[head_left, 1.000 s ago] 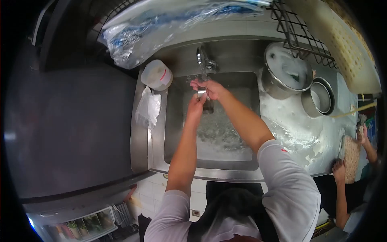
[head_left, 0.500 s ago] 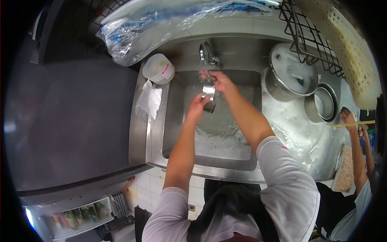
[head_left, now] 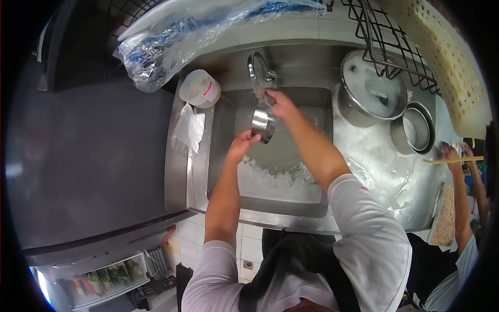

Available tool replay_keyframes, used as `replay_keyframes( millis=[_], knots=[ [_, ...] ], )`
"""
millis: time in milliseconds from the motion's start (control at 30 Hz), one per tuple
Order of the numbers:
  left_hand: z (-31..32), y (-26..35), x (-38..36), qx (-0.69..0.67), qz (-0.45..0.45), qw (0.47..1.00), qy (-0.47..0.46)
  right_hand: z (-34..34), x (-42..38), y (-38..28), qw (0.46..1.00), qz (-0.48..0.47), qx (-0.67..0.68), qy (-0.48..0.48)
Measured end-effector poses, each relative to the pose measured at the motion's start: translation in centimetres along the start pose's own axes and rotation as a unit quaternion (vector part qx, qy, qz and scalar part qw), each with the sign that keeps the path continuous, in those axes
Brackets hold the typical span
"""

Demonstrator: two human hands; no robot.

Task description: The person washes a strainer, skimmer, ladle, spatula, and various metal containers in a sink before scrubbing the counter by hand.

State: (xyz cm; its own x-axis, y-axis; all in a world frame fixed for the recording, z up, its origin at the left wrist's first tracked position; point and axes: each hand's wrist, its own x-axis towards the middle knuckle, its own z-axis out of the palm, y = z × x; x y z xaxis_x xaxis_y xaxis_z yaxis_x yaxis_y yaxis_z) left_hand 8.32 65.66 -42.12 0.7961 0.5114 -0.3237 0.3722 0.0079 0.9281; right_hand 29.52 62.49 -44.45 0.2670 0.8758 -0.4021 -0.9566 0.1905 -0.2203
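Observation:
Over the sink basin [head_left: 270, 209], my left hand [head_left: 243, 145] grips the lower edge of a small shiny metal container [head_left: 263, 125]. My right hand [head_left: 279, 104] is at its upper end, fingers closed near the running water; what they hold there is blurred. The container is tilted under the curved faucet [head_left: 251, 63], from which water falls onto it and my right fingers. Murky water with foam lies in the basin below.
Left of the basin stand a white plastic tub [head_left: 199, 88] and a plastic bag [head_left: 189, 130]. At right are a large soapy pot [head_left: 373, 88], nested metal pans [head_left: 413, 129] and a tray [head_left: 443, 218], beside a co-worker's hands. A wire rack [head_left: 400, 44] hangs above.
The metal container has turned, showing more of its side, and my left hand has shifted down and left. The whole view has moved slightly. The co-worker's hands have moved a little.

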Motion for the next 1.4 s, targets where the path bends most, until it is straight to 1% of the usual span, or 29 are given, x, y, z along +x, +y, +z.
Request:
replay_keyframes(
  millis=[67,100,167,200,233,267,333,367,400,467,500,567,633,667,733,767,833,867,900,967,1033,1067,1100,1167,1200,1233,1267,1333,1400],
  knots=[
    [1.2,3.0,-1.0,0.014,-0.009,0.999,0.031,0.0,-0.6,2.0,0.993,-0.027,-0.109,-0.037],
    [1.5,2.6,-0.1,-0.022,-0.006,0.999,0.045,-0.6,-0.2,3.4,0.994,-0.022,-0.070,-0.083],
    [1.9,1.5,2.1,-0.093,0.002,0.993,0.074,-0.4,-0.5,3.1,0.989,0.000,-0.119,-0.083],
    [1.5,0.9,1.9,-0.078,0.004,0.996,0.048,-0.3,-0.7,2.4,0.986,0.008,-0.145,-0.085],
    [1.1,0.6,1.3,-0.062,0.006,0.998,0.020,-0.8,0.2,1.0,0.990,0.032,-0.122,-0.063],
    [0.6,0.2,0.9,-0.043,0.009,0.999,-0.012,-1.8,1.1,0.2,0.993,0.042,-0.080,-0.070],
    [-0.3,-0.9,-0.2,-0.006,-0.015,1.000,-0.023,-3.5,2.2,-0.3,0.995,0.063,0.000,-0.083],
    [-0.1,-0.3,-0.4,0.010,-0.023,0.999,-0.027,-3.2,0.8,1.3,0.994,-0.041,-0.056,-0.083],
    [0.4,0.1,-0.1,-0.019,-0.003,1.000,0.004,-2.5,0.0,2.8,0.995,-0.042,-0.060,-0.074],
    [2.3,3.4,0.1,-0.075,0.034,0.994,0.066,-0.7,-1.6,4.7,0.995,-0.044,-0.067,-0.056],
    [2.1,2.6,0.5,-0.094,0.012,0.994,0.052,-0.6,-1.5,4.6,0.996,-0.014,-0.053,-0.065],
    [1.2,-0.1,2.0,-0.128,-0.024,0.991,0.022,-1.7,-0.1,2.4,0.999,0.015,-0.015,-0.028],
    [-0.5,-2.3,1.2,-0.088,0.006,0.996,-0.004,-2.2,0.4,-0.6,0.999,0.037,0.017,0.000],
    [-0.9,-2.6,0.3,-0.072,0.019,0.997,-0.016,-3.0,1.0,-0.2,1.000,0.016,0.020,-0.015],
    [-0.8,-1.7,-0.2,-0.002,0.010,1.000,-0.028,-3.8,2.5,0.8,0.998,-0.024,0.019,-0.046],
    [-0.5,-0.9,-0.5,0.031,0.003,0.999,-0.034,-1.7,0.5,1.4,1.000,-0.013,-0.019,-0.017],
    [1.3,1.4,0.2,-0.105,-0.001,0.994,0.028,0.0,-1.0,4.5,0.994,-0.031,-0.092,-0.039],
    [1.7,1.8,0.9,-0.172,-0.004,0.983,0.061,0.5,-1.5,5.3,0.990,-0.038,-0.128,-0.049],
    [1.2,1.2,1.7,-0.185,0.000,0.982,0.045,0.7,-1.9,5.0,0.990,-0.004,-0.124,-0.064],
    [0.3,-1.4,2.4,-0.213,0.003,0.977,0.013,-4.6,2.9,2.7,0.949,-0.102,-0.245,-0.169],
    [-0.5,-1.3,0.7,-0.131,-0.005,0.991,0.012,-6.0,4.2,1.6,0.964,-0.111,-0.192,-0.148],
    [-1.1,-1.2,0.3,-0.087,-0.006,0.996,0.012,-4.6,3.5,0.9,0.992,-0.066,-0.079,-0.072],
    [-1.4,-1.1,0.4,-0.047,-0.003,0.999,0.004,-3.0,2.8,0.5,0.999,-0.019,0.035,0.002],
    [-1.5,-1.5,0.5,0.028,-0.002,1.000,-0.011,-1.9,1.4,2.0,0.995,-0.056,-0.071,-0.043],
    [-0.9,-1.3,0.8,-0.041,0.005,0.999,0.008,-1.6,0.5,3.3,0.988,-0.072,-0.123,-0.064],
    [0.7,0.7,1.0,-0.109,0.012,0.994,0.027,-0.5,-0.6,4.3,0.988,-0.064,-0.131,-0.043],
    [1.3,1.6,1.1,-0.177,0.019,0.983,0.046,0.0,-0.8,4.2,0.986,-0.043,-0.147,-0.062],
    [0.1,-1.4,2.1,-0.128,0.011,0.991,0.033,0.5,-1.2,3.3,0.978,-0.003,-0.183,-0.099],
    [-1.2,-3.3,2.6,-0.079,0.007,0.997,0.025,-0.2,-0.2,0.8,0.999,-0.007,-0.041,-0.032]
  ],
)
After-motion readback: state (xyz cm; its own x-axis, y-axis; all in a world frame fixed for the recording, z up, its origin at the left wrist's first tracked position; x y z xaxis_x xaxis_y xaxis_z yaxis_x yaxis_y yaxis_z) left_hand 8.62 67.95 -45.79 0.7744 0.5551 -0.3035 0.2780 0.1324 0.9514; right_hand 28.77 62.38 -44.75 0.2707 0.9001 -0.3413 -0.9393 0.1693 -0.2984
